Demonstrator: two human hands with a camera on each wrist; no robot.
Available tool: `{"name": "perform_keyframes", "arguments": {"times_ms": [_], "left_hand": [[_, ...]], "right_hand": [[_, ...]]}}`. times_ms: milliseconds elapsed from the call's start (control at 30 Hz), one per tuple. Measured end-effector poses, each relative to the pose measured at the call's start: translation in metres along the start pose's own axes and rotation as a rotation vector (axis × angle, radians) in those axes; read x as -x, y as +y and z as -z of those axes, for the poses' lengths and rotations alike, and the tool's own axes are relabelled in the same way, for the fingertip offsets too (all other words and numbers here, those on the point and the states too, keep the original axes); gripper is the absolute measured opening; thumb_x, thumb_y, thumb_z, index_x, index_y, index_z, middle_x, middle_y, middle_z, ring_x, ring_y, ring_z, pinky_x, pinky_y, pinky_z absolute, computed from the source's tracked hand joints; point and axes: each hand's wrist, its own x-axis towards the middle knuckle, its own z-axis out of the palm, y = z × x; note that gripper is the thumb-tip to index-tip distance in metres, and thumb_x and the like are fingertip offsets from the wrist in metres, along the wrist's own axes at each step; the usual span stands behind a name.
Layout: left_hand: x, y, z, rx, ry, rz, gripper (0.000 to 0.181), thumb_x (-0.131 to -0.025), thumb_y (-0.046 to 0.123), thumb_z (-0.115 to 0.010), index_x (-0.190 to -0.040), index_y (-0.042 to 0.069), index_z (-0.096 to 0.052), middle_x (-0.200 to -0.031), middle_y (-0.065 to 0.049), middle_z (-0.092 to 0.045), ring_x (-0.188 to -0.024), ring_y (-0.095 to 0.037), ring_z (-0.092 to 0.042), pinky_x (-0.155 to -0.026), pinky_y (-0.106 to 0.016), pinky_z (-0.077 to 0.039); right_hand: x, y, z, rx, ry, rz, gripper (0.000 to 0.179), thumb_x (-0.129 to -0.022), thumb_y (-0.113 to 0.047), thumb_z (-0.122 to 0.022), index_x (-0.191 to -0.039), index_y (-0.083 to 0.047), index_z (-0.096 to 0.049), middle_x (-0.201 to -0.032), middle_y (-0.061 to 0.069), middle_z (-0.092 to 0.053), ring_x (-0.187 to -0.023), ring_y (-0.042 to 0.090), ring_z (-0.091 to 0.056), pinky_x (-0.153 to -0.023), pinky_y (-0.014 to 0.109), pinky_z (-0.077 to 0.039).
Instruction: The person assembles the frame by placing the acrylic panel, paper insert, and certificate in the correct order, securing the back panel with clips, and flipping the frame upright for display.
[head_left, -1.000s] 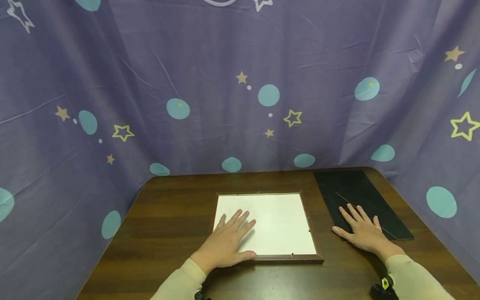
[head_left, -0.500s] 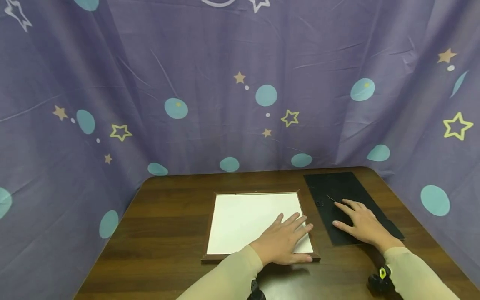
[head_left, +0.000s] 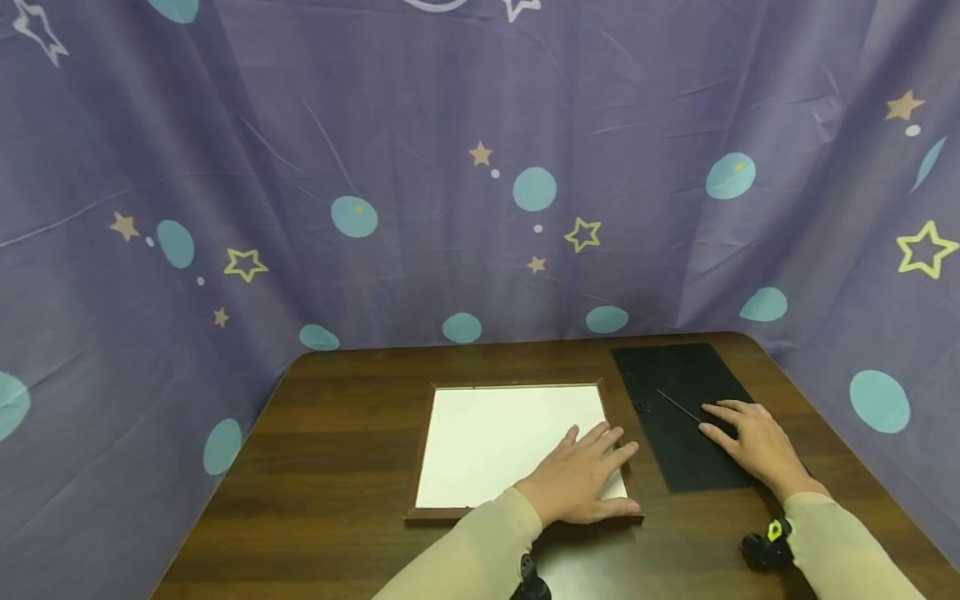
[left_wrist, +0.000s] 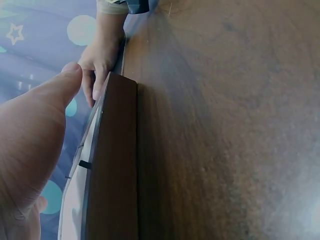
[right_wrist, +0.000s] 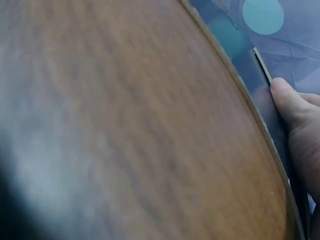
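Note:
A brown picture frame (head_left: 435,515) lies on the table with a white panel (head_left: 487,442) inside it. My left hand (head_left: 581,479) rests with spread fingers over its front right corner; the thumb lies along the near edge. To the right is a flat black board (head_left: 663,367) bearing a thin strip (head_left: 678,406). My right hand (head_left: 757,442) pinches this strip between thumb and fingers and covers its near end. From the right wrist, my thumb (right_wrist: 287,95) meets the strip's edge (right_wrist: 261,61) above the glossy board.
The brown wooden table (head_left: 337,450) carries the frame and board. A purple curtain (head_left: 420,275) with stars and dots hangs around its back and sides. Small dark tabs, one a black tab (left_wrist: 85,164), stick out along the frame's inner edge.
My left hand has slid right across the frame to its front right corner. My right hand, spread flat on the board before, now pinches the strip. The board sits slightly further left.

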Motion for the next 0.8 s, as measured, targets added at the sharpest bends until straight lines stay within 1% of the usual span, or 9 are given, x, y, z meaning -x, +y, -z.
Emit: {"name": "perform_keyframes", "arguments": {"times_ms": [133,300,467,533,667,800], "left_hand": [[0.002,-0.002,-0.001,0.025,0.012,0.008,0.082,-0.088,0.076,-0.027,-0.153,0.027,-0.024,-0.157,-0.003,-0.026,-0.145,-0.022,-0.02,-0.111,-0.051,-0.027],[0.004,-0.003,-0.002,0.039,0.051,0.014,0.078,-0.09,0.072,-0.031,-0.152,0.024,-0.028,-0.155,-0.003,-0.03,-0.144,-0.021,-0.022,-0.11,-0.05,-0.028],[0.004,-0.003,-0.003,0.061,0.058,0.026,0.075,-0.093,0.069,-0.029,-0.153,0.024,-0.027,-0.155,-0.003,-0.03,-0.144,-0.02,-0.021,-0.111,-0.048,-0.027],[0.003,-0.003,-0.003,0.075,0.067,0.027,0.073,-0.094,0.068,-0.029,-0.152,0.024,-0.028,-0.155,-0.003,-0.03,-0.144,-0.02,-0.022,-0.111,-0.047,-0.028],[0.001,-0.002,-0.003,0.108,0.098,0.037,0.072,-0.095,0.066,-0.031,-0.153,0.025,-0.027,-0.153,-0.006,-0.033,-0.142,-0.022,-0.026,-0.111,-0.045,-0.029],[-0.001,0.0,-0.002,0.173,0.116,0.04,0.072,-0.096,0.064,-0.032,-0.155,0.025,-0.018,-0.152,-0.009,-0.035,-0.141,-0.025,-0.028,-0.111,-0.043,-0.029]], "right_hand": [[0.0,-0.001,-0.002,0.001,0.047,0.013,0.038,-0.086,-0.029,-0.073,-0.117,-0.007,-0.069,-0.122,0.026,-0.058,-0.107,0.045,-0.049,-0.086,0.061,-0.038],[0.0,-0.004,-0.005,-0.022,0.098,0.035,0.033,-0.084,-0.021,-0.074,-0.114,-0.006,-0.071,-0.119,0.028,-0.059,-0.105,0.045,-0.049,-0.087,0.059,-0.037],[0.002,-0.008,-0.005,-0.036,0.131,0.074,0.032,-0.084,-0.015,-0.074,-0.114,-0.004,-0.071,-0.118,0.029,-0.058,-0.105,0.046,-0.048,-0.087,0.059,-0.037],[0.001,-0.01,-0.003,-0.048,0.158,0.079,0.031,-0.083,-0.013,-0.074,-0.113,-0.004,-0.071,-0.118,0.029,-0.058,-0.105,0.047,-0.048,-0.087,0.059,-0.037],[-0.006,-0.02,0.002,-0.106,0.216,0.049,0.031,-0.085,-0.012,-0.073,-0.115,-0.006,-0.071,-0.121,0.028,-0.057,-0.106,0.048,-0.047,-0.088,0.06,-0.035],[-0.011,-0.033,0.005,-0.172,0.23,0.006,0.032,-0.088,-0.014,-0.071,-0.119,-0.008,-0.069,-0.126,0.028,-0.055,-0.11,0.048,-0.045,-0.089,0.062,-0.035]]}}
